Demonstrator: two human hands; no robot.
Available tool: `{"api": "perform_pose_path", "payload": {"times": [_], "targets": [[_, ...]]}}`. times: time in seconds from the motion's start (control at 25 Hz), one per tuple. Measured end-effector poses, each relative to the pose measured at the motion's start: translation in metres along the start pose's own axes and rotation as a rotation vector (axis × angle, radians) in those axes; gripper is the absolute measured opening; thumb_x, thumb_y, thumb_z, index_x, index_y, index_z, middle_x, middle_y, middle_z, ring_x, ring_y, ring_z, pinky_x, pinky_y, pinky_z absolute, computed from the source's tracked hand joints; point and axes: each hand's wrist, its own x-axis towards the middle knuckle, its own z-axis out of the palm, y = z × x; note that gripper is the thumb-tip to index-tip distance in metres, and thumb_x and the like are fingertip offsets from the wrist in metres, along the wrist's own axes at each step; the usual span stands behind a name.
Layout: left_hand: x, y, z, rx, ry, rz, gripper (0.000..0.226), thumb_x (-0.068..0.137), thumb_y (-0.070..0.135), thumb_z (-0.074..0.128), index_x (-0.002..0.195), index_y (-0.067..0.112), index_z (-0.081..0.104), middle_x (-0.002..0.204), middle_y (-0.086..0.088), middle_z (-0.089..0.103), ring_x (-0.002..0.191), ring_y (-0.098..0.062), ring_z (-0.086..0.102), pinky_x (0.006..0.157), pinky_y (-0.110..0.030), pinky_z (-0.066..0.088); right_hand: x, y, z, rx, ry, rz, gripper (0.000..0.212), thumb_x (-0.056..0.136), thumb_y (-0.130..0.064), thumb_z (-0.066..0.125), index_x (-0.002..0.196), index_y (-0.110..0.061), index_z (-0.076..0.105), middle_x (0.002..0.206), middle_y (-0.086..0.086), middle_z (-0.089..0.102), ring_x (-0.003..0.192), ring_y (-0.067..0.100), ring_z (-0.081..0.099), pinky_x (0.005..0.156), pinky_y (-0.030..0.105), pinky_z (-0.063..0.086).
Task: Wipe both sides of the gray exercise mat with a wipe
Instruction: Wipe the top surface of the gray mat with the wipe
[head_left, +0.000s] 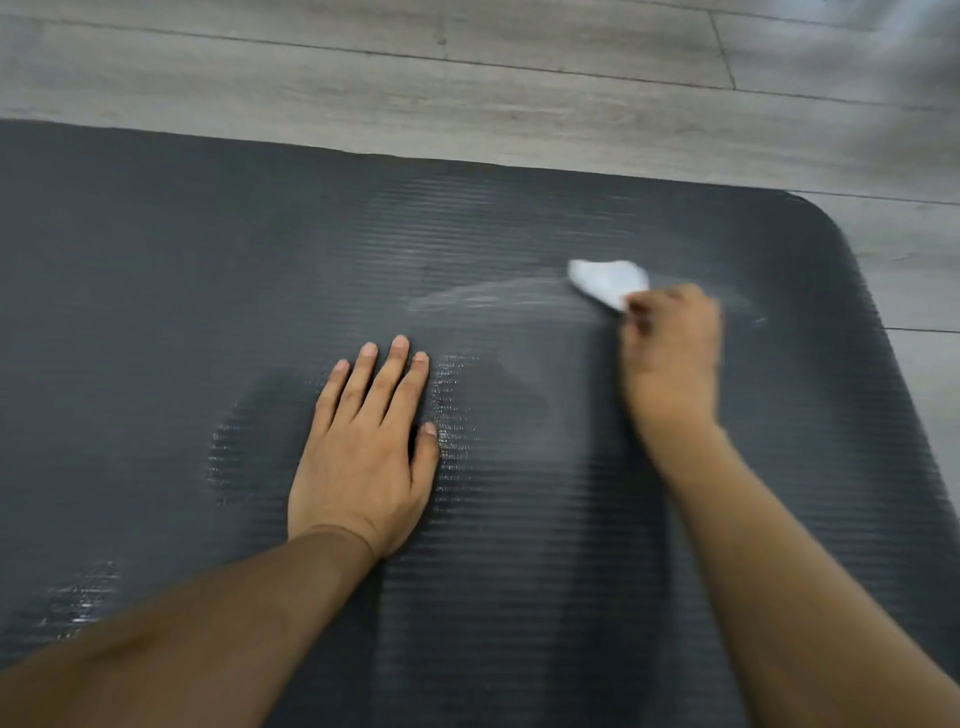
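Our left hand (363, 457) lay flat, fingers spread, pinning the dark gray ribbed foam exercise mat (156, 260). Right hand (672, 358), blurred, pinched our crumpled white wipe (605, 280) on the mat nr its far rt corner. We reckoned: mid-wipe, upper side; next needs strokes across dry patches.

left hand (363, 457) flat, fingers straight — right hand (670, 353) curled, blurred
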Motion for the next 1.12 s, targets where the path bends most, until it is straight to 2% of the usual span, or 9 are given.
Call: {"api": "perform_pose_path", "payload": {"times": [0.12, 0.28, 0.52, 0.56, 0.64, 0.68, 0.76, 1.0, 1.12], "targets": [[0.0, -0.001, -0.001, -0.009, -0.001, 0.0, 0.063, 0.102, 0.041, 0.022, 0.16, 0.015, 0.028, 0.168, -0.003, 0.021, 0.157, -0.023, 0.015, 0.127, -0.046, 0.014, -0.008, 0.065, -0.037, -0.1, 0.043, 0.283, 0.024, 0.092, -0.011, 0.053, 0.108, -0.008, 0.07, 0.108, 0.017, 0.058, 0.101, 0.038, 0.048, 0.088, 0.038, 0.04], [0.001, 0.0, -0.001, -0.032, -0.001, -0.015, 0.063, 0.102, 0.04, 0.024, 0.159, 0.015, 0.031, 0.167, -0.005, 0.024, 0.156, -0.025, 0.017, 0.127, -0.047, 0.015, -0.02, 0.066, -0.023, 0.017, 0.17, 0.315, 0.031, 0.095, -0.012, 0.046, 0.116, -0.016, 0.068, 0.116, 0.009, 0.057, 0.108, 0.03, 0.048, 0.087, 0.015, 0.027], [-0.046, 0.009, -0.042, 0.058, -0.084, 0.05, 0.054, 0.092, 0.05, 0.041, 0.137, 0.02, 0.05, 0.145, -0.008, 0.045, 0.125, -0.033, 0.05, 0.101, -0.051, 0.04, -0.02, 0.062, -0.023, 0.022, 0.196, 0.33, 0.034, 0.092, -0.012, 0.042, 0.115, -0.015, 0.067, 0.117, 0.009, 0.058, 0.112, 0.029, 0.047, 0.093, 0.024, 0.035], [-0.062, 0.011, -0.052, 0.075, -0.179, 0.067, 0.066, 0.088, 0.061, 0.041, 0.143, 0.024, 0.044, 0.151, -0.006, 0.039, 0.131, -0.032, 0.046, 0.102, -0.051, 0.04, -0.022, 0.058, -0.022, 0.005, 0.185, 0.318, 0.034, 0.092, -0.012, 0.042, 0.115, -0.015, 0.066, 0.117, 0.009, 0.058, 0.113, 0.029, 0.046, 0.094, 0.026, 0.036], [-0.083, 0.005, -0.064, 0.093, -0.452, 0.093, 0.102, 0.079, 0.08, 0.046, 0.16, 0.035, 0.004, 0.17, -0.001, -0.004, 0.156, -0.028, 0.011, 0.12, -0.053, 0.024, -0.022, 0.056, -0.028, -0.015, 0.147, 0.305, 0.035, 0.092, -0.011, 0.041, 0.116, -0.013, 0.067, 0.117, 0.01, 0.056, 0.113, 0.031, 0.045, 0.093, 0.032, 0.038], [-0.086, 0.002, -0.067, 0.09, -0.58, 0.096, 0.119, 0.075, 0.084, 0.053, 0.158, 0.037, -0.019, 0.166, 0.003, -0.028, 0.156, -0.024, -0.012, 0.125, -0.055, 0.011, -0.018, 0.057, -0.032, -0.039, 0.117, 0.326, 0.036, 0.092, -0.01, 0.04, 0.116, -0.012, 0.067, 0.116, 0.011, 0.056, 0.113, 0.033, 0.045, 0.092, 0.035, 0.039], [-0.086, 0.0, -0.066, 0.086, -0.684, 0.096, 0.135, 0.072, 0.083, 0.064, 0.148, 0.039, -0.039, 0.154, 0.008, -0.049, 0.149, -0.023, -0.034, 0.125, -0.058, -0.004, -0.014, 0.042, -0.03, -0.133, 0.034, 0.39, 0.039, 0.089, -0.007, 0.04, 0.116, -0.01, 0.067, 0.115, 0.016, 0.055, 0.11, 0.038, 0.045, 0.092, 0.04, 0.039], [-0.081, 0.002, -0.058, 0.067, -0.703, 0.061, 0.132, 0.074, 0.076, 0.068, 0.154, 0.035, -0.028, 0.16, 0.005, -0.04, 0.148, -0.026, -0.036, 0.123, -0.061, -0.008, -0.098, -0.166, 0.012, 0.292, -0.256, -0.219, 0.019, 0.074, -0.001, 0.06, 0.085, -0.008, 0.075, 0.086, 0.014, 0.059, 0.082, 0.034, 0.052, 0.073, 0.034, 0.036], [-0.08, 0.004, -0.061, 0.081, -0.711, 0.057, 0.133, 0.074, 0.077, 0.067, 0.149, 0.038, -0.035, 0.159, 0.004, -0.042, 0.149, -0.026, -0.035, 0.123, -0.062, -0.006, -0.099, -0.156, 0.0, 0.249, -0.351, -0.417, 0.014, 0.079, -0.005, 0.064, 0.089, -0.008, 0.074, 0.09, 0.01, 0.058, 0.087, 0.03, 0.05, 0.074, 0.038, 0.045]]}}
